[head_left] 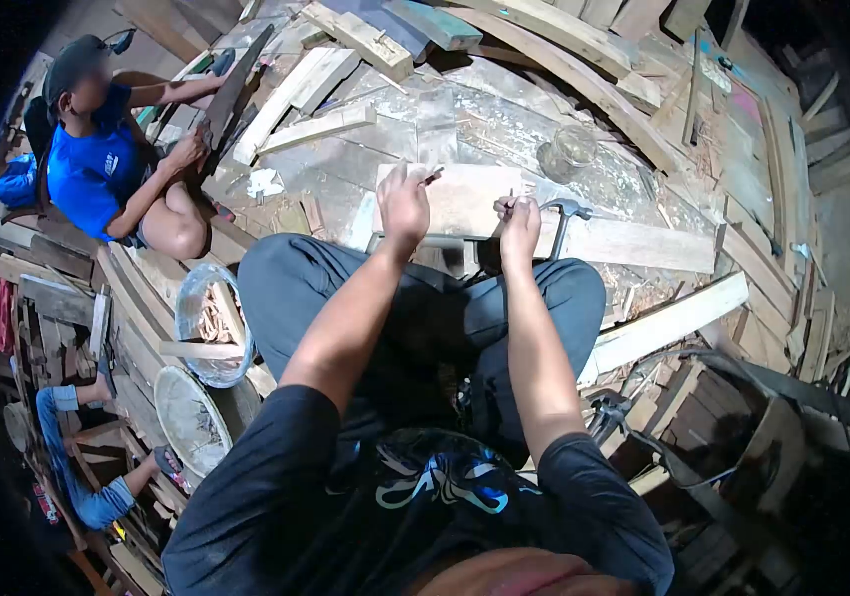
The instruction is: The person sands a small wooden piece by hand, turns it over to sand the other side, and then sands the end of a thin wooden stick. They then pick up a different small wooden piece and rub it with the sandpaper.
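Note:
My left hand (pixel 405 211) is raised over the left part of a pale wooden board (pixel 474 189) in front of my crossed legs. Its fingers are closed, with a small dark object showing at the fingertips, too small to name. Over the board's right part, my right hand (pixel 520 226) is pinched, and a thin dark bit pokes out of its fingers; its kind I cannot make out. Just right of that hand lies a claw hammer (pixel 568 210), its head on a long plank (pixel 633 243) and its handle pointing toward my knee.
A person in a blue shirt (pixel 97 184) sits at the left holding a dark plank (pixel 236 89). Two buckets (pixel 191 422) stand by my left knee, one with wood pieces. Lumber (pixel 564 50) lies across the back; a white board (pixel 668 323) and cables are at the right.

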### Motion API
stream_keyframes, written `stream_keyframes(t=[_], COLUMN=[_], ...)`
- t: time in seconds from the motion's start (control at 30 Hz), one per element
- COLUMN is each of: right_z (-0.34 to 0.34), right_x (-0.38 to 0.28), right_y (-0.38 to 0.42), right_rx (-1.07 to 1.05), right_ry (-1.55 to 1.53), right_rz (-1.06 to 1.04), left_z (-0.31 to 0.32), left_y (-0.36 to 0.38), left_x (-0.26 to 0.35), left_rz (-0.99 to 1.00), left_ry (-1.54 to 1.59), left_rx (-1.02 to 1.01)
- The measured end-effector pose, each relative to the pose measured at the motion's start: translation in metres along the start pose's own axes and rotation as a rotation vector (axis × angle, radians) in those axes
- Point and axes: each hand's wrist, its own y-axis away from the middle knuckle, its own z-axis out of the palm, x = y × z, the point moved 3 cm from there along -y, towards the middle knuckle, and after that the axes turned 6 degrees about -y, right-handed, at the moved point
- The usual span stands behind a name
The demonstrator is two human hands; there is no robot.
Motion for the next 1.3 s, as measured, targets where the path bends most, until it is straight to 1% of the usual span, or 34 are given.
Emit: stream_keyframes(t=[0.1,0.13,0.2,0.3,0.33,0.4,0.43,0.53,0.6,0.67,0.77,0.8,0.87,0.9,1.0,1.03,1.13,1.17,1.27,1.3], right_z=[0.002,0.003,0.002,0.001,0.002,0.003,0.003,0.005,0.004,0.001,-0.002,-0.001,0.001,0.002,0.003,0.004,0.003,-0.002,-0.003,-0.006], right_x=[0.004,0.006,0.006,0.0,-0.003,-0.006,-0.005,0.001,0.004,0.005,0.004,0.002,-0.002,-0.002,-0.001,-0.003,-0.005,-0.007,-0.013,-0.004], right_y=[-0.001,-0.004,-0.002,0.003,0.003,0.004,0.003,0.002,0.001,0.002,0.002,0.002,0.004,0.003,0.002,0.005,0.006,0.007,0.011,0.008], right_rx=[-0.013,-0.018,-0.025,-0.014,-0.015,0.008,0.008,-0.002,0.006,-0.011,-0.006,-0.003,0.001,-0.02,-0.028,0.003,-0.023,-0.012,0.02,0.032], right_ry=[-0.033,-0.023,0.003,-0.032,-0.051,-0.022,-0.032,-0.024,-0.003,-0.005,-0.043,-0.043,-0.044,-0.061,0.004,0.004,-0.04,0.073,0.267,0.332], right_rz=[0.003,-0.008,-0.023,0.004,0.004,0.02,0.019,0.015,0.001,-0.018,0.007,0.005,0.001,-0.013,-0.016,-0.022,0.011,0.079,-0.053,-0.121], left_z=[-0.001,-0.005,0.003,-0.004,0.0,0.002,0.0,-0.011,-0.009,-0.001,0.0,0.001,0.0,-0.002,-0.005,-0.005,-0.003,-0.003,-0.011,-0.024], left_y=[0.007,0.009,0.012,0.008,0.007,0.002,-0.001,0.003,0.006,0.011,0.009,0.007,0.004,0.003,0.006,0.005,0.012,0.014,0.0,-0.016], left_x=[0.012,0.02,0.032,0.028,0.014,-0.005,-0.009,0.012,0.027,0.033,0.016,0.008,-0.002,-0.001,0.005,0.007,0.021,0.025,0.046,0.056], left_rz=[0.253,0.421,0.42,0.364,0.248,-0.029,-0.096,0.228,0.465,0.442,0.29,0.179,0.024,0.008,0.097,0.111,0.238,0.287,0.284,0.196], left_ry=[0.044,0.24,0.171,0.114,0.109,0.055,0.031,0.139,0.208,0.181,0.161,0.118,0.071,0.062,0.083,0.13,0.105,0.146,0.233,0.333], left_rx=[-0.008,-0.095,-0.267,-0.185,-0.108,-0.017,-0.082,-0.02,-0.139,-0.253,-0.133,-0.13,-0.049,-0.01,-0.057,-0.13,-0.114,-0.126,-0.22,-0.361])
